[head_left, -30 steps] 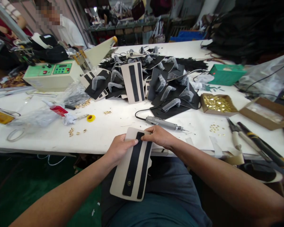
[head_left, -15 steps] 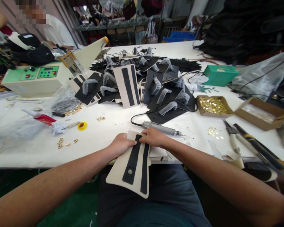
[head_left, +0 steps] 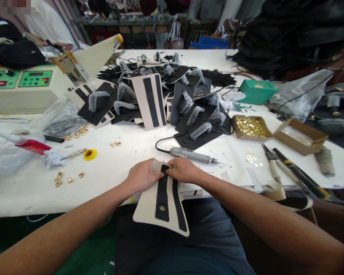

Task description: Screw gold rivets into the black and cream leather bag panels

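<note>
Both hands grip the upper end of a cream panel with two black strips (head_left: 147, 208), which hangs over my lap at the table edge. My left hand (head_left: 143, 175) is closed on its upper left side, thumb pressed on the black strip. Closed on the upper right side, my right hand (head_left: 183, 170) has its thumb close to the left one. My other fingers are hidden behind the panel. A round metal piece sits near the lower end of the middle strip. Just beyond my hands lies a grey electric screwdriver (head_left: 190, 155) with a black cord.
Similar panels with plastic-wrapped handles (head_left: 150, 103) are heaped behind. To the right are a box of gold washers (head_left: 252, 128), a cardboard box (head_left: 301, 135) and pliers (head_left: 272, 162). A red glue bottle (head_left: 34, 146), yellow tape roll (head_left: 90, 154) and gold fittings (head_left: 58, 178) lie left.
The view has turned a little, so the table things sit further left. The panel's lower end has swung slightly right in view; both hands keep their hold on its top.
</note>
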`<state>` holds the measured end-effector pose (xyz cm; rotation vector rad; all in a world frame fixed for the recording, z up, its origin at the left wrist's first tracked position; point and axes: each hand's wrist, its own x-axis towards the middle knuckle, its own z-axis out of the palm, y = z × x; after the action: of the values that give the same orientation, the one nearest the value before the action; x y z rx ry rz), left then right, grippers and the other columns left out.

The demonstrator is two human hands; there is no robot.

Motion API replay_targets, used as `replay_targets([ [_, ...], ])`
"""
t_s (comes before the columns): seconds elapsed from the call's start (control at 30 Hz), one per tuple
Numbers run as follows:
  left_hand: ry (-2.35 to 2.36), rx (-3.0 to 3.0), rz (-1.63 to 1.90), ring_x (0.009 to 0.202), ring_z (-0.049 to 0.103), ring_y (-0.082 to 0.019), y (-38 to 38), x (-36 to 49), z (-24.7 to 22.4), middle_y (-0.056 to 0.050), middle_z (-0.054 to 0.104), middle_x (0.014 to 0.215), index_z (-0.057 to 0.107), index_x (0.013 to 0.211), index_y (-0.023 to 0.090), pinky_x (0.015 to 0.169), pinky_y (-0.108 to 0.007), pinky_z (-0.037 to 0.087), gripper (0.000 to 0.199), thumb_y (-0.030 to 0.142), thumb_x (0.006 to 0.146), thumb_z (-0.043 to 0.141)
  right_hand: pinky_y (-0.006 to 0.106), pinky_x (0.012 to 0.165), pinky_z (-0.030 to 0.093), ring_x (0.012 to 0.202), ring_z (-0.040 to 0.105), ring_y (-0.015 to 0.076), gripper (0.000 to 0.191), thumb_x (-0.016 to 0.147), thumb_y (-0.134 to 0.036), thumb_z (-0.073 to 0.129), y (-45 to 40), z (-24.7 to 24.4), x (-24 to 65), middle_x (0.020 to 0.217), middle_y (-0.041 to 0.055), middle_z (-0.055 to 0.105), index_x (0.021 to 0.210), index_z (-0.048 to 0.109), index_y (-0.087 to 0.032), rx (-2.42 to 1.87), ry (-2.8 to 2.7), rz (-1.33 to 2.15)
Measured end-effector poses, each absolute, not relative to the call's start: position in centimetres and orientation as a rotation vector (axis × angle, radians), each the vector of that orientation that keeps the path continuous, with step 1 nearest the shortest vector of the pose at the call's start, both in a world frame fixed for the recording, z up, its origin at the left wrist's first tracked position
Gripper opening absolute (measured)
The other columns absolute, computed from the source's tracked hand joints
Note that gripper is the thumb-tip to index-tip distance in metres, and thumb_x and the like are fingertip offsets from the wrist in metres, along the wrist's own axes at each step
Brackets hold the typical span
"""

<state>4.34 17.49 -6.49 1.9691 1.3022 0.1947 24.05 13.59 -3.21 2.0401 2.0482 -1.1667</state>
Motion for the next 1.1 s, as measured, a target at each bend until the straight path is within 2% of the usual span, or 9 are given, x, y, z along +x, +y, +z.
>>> replay_targets([
  [0.07,1.355,2.119,0.381,0.108,0.070,-0.034,16.5,3.9,-7.0,-0.012,0.073,0.125,0.064,0.139,0.025,0.091,-0.043,0.055,0.068,0.041,0.076,0.084,0.028,0.061,0.034,0.082,0.066,0.0224,0.024,0.088,-0.030,0.059,13.7,-3.2,24.0,0.090,0.0115,0.077,0.091,0.079,-0.016,2.041,2.040,-1.166],
  [0.13,1.237,2.250,0.596,0.124,0.064,-0.033,15.8,3.5,-7.9,-0.013,0.064,0.143,0.060,0.143,0.024,0.101,-0.047,0.053,0.069,0.035,0.079,0.084,0.028,0.060,0.033,0.081,0.066,0.0221,0.023,0.087,-0.029,0.060,13.9,-3.1,23.9,0.088,0.0114,0.076,0.091,0.079,-0.015,2.049,2.030,-1.174],
  [0.27,0.936,2.382,0.778,0.125,0.061,-0.030,15.6,3.1,-9.5,-0.009,0.071,0.133,0.079,0.108,0.025,0.109,-0.051,0.050,0.021,0.028,0.088,0.079,0.028,0.059,0.033,0.075,0.063,0.0201,0.021,0.086,-0.027,0.061,14.0,-2.9,23.9,0.080,0.0085,0.074,0.088,0.079,-0.017,2.071,2.001,-1.223],
  [0.33,0.929,2.385,0.753,0.125,0.062,-0.031,15.7,3.1,-9.8,-0.008,0.072,0.133,0.082,0.102,0.027,0.107,-0.053,0.049,0.015,0.030,0.088,0.080,0.027,0.059,0.033,0.073,0.062,0.0191,0.020,0.086,-0.026,0.062,14.1,-2.9,23.9,0.076,0.0069,0.072,0.086,0.079,-0.017,2.073,1.995,-1.249],
  [0.53,1.013,2.353,0.619,0.126,0.062,-0.032,15.8,3.6,-9.7,-0.005,0.074,0.133,0.084,0.102,0.031,0.107,-0.053,0.049,0.017,0.037,0.086,0.081,0.027,0.058,0.036,0.073,0.061,0.0191,0.019,0.085,-0.030,0.067,14.3,-3.4,24.4,0.071,0.0051,0.069,0.084,0.080,-0.016,2.106,1.990,-1.330],
  [0.73,0.943,2.449,0.629,0.123,0.064,-0.033,16.0,3.2,-10.9,-0.007,0.074,0.131,0.082,0.106,0.028,0.109,-0.053,0.049,0.027,0.048,0.091,0.070,0.027,0.068,0.045,0.095,0.069,0.0233,0.033,0.081,-0.039,0.074,13.5,-4.5,24.6,0.103,0.0040,0.077,0.110,0.079,-0.023,2.212,2.036,-1.273],
  [0.9,0.980,2.500,0.527,0.128,0.061,-0.035,16.6,2.9,-12.3,-0.006,0.074,0.133,0.083,0.104,0.031,0.113,-0.053,0.047,0.032,0.055,0.092,0.064,0.031,0.074,0.051,0.098,0.071,0.0257,0.048,0.079,-0.048,0.076,10.9,-5.8,25.4,0.112,0.0039,0.077,0.123,0.073,-0.028,2.435,2.113,-1.166],
  [0.97,1.002,2.508,0.454,0.131,0.059,-0.036,16.5,2.8,-12.2,-0.006,0.073,0.135,0.083,0.105,0.031,0.114,-0.055,0.047,0.038,0.060,0.093,0.062,0.029,0.078,0.052,0.094,0.072,0.0209,0.043,0.084,-0.047,0.074,8.4,-5.8,26.9,0.114,0.0022,0.077,0.123,0.072,-0.028,2.634,2.227,-1.054],
  [1.1,1.095,2.492,0.309,0.136,0.054,-0.038,16.3,2.8,-11.8,-0.003,0.069,0.142,0.083,0.110,0.033,0.114,-0.061,0.046,0.045,0.065,0.092,0.057,0.023,0.079,0.053,0.084,0.072,0.0132,0.017,0.094,-0.036,0.066,2.2,-5.4,34.4,0.101,-0.0009,0.078,0.100,0.077,-0.025,3.081,2.074,-0.622],
])
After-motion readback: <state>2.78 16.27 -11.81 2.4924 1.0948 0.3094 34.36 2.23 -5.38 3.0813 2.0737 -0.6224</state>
